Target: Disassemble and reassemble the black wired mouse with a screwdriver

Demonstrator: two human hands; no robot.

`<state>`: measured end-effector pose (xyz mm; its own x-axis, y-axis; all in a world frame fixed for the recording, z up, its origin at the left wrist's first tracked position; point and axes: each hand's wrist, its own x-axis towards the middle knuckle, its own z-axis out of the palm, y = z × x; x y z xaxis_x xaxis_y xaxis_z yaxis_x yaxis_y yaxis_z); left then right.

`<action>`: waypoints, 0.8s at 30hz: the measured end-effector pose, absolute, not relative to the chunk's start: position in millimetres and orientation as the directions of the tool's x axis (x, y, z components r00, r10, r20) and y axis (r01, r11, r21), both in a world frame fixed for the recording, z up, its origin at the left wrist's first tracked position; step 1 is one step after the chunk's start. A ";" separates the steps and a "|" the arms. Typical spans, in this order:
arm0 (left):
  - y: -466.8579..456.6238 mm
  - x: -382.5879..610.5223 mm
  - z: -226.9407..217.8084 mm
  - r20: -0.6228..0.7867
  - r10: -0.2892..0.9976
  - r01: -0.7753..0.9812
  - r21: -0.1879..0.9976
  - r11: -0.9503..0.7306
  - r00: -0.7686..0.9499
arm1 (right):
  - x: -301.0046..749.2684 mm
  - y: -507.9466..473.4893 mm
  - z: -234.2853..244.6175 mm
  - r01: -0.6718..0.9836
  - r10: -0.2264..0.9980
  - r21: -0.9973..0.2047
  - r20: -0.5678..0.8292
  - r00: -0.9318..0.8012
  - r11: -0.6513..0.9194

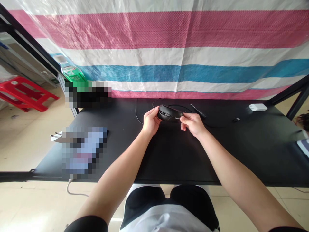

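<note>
A black computer mouse (169, 113) is held above the dark tabletop between my two hands, its scroll wheel end toward the left. My left hand (151, 121) grips that wheel end, thumb on top. At the other end, the thumb and fingers of my right hand (192, 123) pinch the mouse near a small light marking. A thin black cable (136, 111) curves over the table behind and beside the hands. Just beyond my right hand lies a slim screwdriver-like tool (199, 111) with a dark handle. The underside of the mouse is hidden.
On the black table (169, 158), a white charger block (257, 107) sits back right, near a small dark plug-like piece (236, 120). A blurred-out phone-like slab (87, 151) lies left. A green-labelled bottle (73, 73) stands back left. A striped sheet (183, 32) hangs behind.
</note>
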<state>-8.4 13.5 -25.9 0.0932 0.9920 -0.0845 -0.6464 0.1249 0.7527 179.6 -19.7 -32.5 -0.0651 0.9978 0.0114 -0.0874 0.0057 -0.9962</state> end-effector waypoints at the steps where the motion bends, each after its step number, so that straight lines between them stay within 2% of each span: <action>1: 13.5 -8.5 -26.3 -0.078 0.993 -0.639 0.760 0.115 0.086 | 179.5 -19.8 -32.4 -0.086 0.998 -0.996 0.011 -0.064 0.005; 18: 12.0 -6.7 -25.5 -0.082 0.996 -0.608 0.790 0.085 0.033 | 178.0 -20.4 -31.2 -0.073 0.998 -0.997 0.016 -0.065 0.012; 24: 13.7 -9.1 -23.8 -0.086 0.991 -0.647 0.751 0.133 0.103 | 177.4 -20.3 -30.5 -0.127 0.999 -0.992 -0.004 -0.054 -0.011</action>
